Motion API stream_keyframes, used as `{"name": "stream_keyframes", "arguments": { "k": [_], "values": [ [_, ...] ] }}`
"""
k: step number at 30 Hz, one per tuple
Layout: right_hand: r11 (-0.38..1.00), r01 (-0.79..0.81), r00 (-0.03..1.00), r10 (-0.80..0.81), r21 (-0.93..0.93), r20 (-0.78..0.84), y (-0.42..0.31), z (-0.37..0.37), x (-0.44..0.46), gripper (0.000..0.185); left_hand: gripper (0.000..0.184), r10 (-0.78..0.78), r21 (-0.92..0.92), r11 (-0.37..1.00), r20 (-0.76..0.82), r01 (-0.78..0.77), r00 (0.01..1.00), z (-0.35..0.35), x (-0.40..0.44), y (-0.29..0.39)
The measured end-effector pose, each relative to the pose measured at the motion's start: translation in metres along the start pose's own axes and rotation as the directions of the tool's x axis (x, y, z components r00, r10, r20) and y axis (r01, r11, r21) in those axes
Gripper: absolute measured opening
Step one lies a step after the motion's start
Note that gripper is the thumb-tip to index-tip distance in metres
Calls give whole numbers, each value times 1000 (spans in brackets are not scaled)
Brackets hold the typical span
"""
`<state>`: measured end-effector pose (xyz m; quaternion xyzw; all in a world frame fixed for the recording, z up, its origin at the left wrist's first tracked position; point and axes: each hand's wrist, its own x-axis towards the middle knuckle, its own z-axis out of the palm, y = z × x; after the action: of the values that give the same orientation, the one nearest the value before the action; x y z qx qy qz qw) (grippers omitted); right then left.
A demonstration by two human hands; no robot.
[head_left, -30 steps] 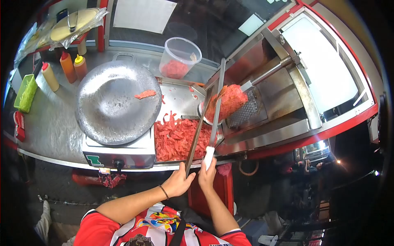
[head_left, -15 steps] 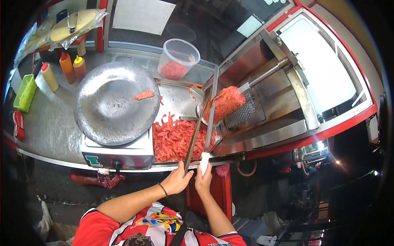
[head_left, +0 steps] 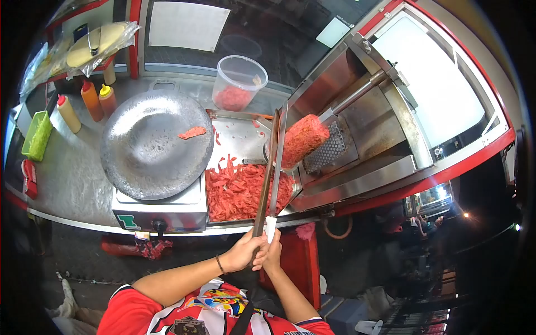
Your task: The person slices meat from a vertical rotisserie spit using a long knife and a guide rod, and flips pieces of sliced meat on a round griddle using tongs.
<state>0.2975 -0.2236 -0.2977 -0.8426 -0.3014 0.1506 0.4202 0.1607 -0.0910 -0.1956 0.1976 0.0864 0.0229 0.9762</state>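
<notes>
My left hand (head_left: 242, 252) is closed around the lower end of a long, dark, narrow bar (head_left: 266, 190), whose exact kind I cannot make out. Beside it, my right hand (head_left: 272, 255) grips the white handle of a long knife (head_left: 276, 178). Bar and blade point away from me, almost side by side, their tips close together. Both pass in front of the left edge of a red meat stack (head_left: 304, 139) on a spit; contact with it cannot be told. Below them, sliced red meat (head_left: 240, 190) lies heaped in a metal tray (head_left: 237, 128).
A round metal griddle (head_left: 151, 151) with one meat piece (head_left: 192, 132) sits on a burner at left. A clear bucket (head_left: 240, 81) holds red meat. Sauce bottles (head_left: 92, 101) and a green container (head_left: 38, 135) stand farther left. The metal grill housing (head_left: 368, 134) is at right.
The knife and bar have swung left from across the meat stack and lie closer to parallel. My hands have come together and slightly toward me. The view has shifted a little.
</notes>
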Motion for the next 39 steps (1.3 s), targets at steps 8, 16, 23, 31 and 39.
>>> {"name": "stream_keyframes", "arguments": {
  "k": [8,16,23,31,39],
  "values": [
    [977,184,983,-182,-107,31,-29,-8,-11,42,17,-3,-146,989,148,25,989,-14,-49,21],
    [949,315,937,-310,-3,163,-99,14,-6,39,14,200,450,893,-438,21,876,7,-172,87],
    [942,333,934,-335,38,123,-107,6,-10,37,30,656,827,186,-506,530,560,8,-263,155],
    [983,183,983,-183,28,-6,-86,-44,-13,34,21,464,755,597,-599,269,653,7,-237,147],
    [982,134,977,-109,131,-182,-84,-60,-14,36,27,524,945,323,-141,-44,840,-54,-26,19]
  ]
}}
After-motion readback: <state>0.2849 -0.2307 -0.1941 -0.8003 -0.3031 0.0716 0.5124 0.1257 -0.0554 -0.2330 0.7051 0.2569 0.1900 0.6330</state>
